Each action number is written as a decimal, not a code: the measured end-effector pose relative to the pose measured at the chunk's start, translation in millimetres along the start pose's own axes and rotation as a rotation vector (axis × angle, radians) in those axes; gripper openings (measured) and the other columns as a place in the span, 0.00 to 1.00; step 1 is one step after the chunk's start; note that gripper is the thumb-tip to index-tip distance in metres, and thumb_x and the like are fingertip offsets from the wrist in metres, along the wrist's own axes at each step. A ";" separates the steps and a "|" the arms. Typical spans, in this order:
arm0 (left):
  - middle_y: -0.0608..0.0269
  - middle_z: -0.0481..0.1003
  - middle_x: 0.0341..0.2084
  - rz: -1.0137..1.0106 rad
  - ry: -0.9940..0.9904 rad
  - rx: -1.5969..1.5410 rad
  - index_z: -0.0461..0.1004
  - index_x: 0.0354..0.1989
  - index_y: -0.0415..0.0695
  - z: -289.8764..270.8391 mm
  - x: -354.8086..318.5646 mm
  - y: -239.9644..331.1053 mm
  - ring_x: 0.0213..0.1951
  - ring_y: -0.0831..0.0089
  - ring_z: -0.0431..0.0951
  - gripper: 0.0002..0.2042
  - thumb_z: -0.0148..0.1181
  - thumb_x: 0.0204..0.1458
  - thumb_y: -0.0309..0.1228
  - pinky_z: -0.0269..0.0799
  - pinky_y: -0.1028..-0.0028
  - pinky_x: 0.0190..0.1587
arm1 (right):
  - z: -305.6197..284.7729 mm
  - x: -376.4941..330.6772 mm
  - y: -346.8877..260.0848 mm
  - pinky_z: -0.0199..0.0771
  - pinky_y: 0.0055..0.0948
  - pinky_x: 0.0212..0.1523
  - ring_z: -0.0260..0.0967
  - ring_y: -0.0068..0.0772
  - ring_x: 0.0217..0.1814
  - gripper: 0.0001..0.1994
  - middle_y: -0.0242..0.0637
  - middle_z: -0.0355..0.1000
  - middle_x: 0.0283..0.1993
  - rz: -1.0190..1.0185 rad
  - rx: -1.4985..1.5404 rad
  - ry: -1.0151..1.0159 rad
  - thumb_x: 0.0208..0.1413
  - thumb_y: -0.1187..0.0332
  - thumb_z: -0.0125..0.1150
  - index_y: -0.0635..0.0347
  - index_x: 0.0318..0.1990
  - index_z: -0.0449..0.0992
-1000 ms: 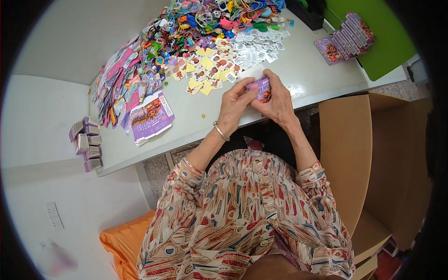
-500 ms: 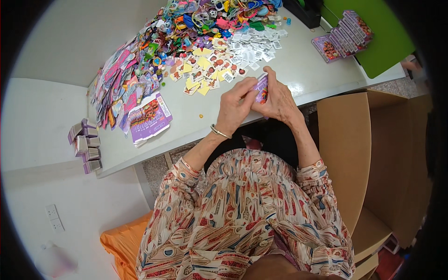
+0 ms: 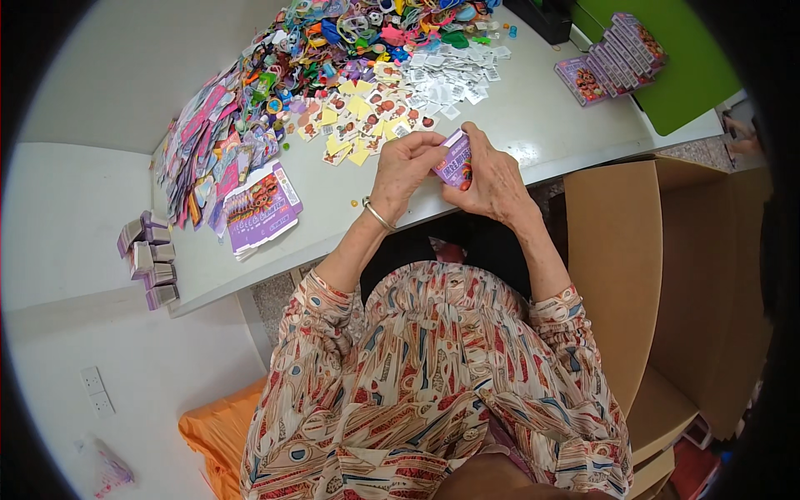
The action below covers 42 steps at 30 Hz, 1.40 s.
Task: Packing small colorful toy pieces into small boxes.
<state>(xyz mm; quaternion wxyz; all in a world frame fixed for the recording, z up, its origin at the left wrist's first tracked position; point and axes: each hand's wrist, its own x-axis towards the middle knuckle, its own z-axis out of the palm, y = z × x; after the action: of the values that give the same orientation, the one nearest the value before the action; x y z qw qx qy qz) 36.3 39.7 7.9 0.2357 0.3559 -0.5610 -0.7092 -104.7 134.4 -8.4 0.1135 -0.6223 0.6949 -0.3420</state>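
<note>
Both hands, your left hand (image 3: 406,171) and right hand (image 3: 492,179), are closed around the small purple box (image 3: 455,160) and hold it just above the near edge of the table (image 3: 533,125). Its long axis stands nearly upright, tilted a little, with the open end toward the far edge, I think. If your fingers press too hard, the thin card can crease, or the box can slip down into the cardboard carton (image 3: 617,250) beside you.

Small purple carton (image 3: 455,163): printed card, slightly glossy. Flat purple cartons (image 3: 261,208): glossy printed card. Table (image 3: 533,117): smooth, pale, faintly reflective top. Large box (image 3: 617,250): matt brown corrugated cardboard. Bracelet (image 3: 377,215): shiny metal. Blouse (image 3: 433,375): soft patterned cloth.
</note>
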 end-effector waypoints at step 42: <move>0.50 0.65 0.55 0.030 0.128 1.745 0.63 0.63 0.51 -219.3 -67.6 16.1 0.58 0.47 0.62 0.49 0.73 0.27 0.58 0.55 0.49 0.58 | 21.8 2.2 -2.0 0.56 0.49 0.62 0.58 0.58 0.61 0.37 0.56 0.60 0.61 -0.234 -0.305 0.177 0.47 0.57 0.67 0.66 0.62 0.60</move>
<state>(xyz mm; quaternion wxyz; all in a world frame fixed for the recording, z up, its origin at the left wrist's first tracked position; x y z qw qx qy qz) 247.0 -52.5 13.9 -0.0804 0.4409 -0.8939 -0.0024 -90.9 125.1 -22.7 -0.0842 -0.6764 0.6688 -0.2969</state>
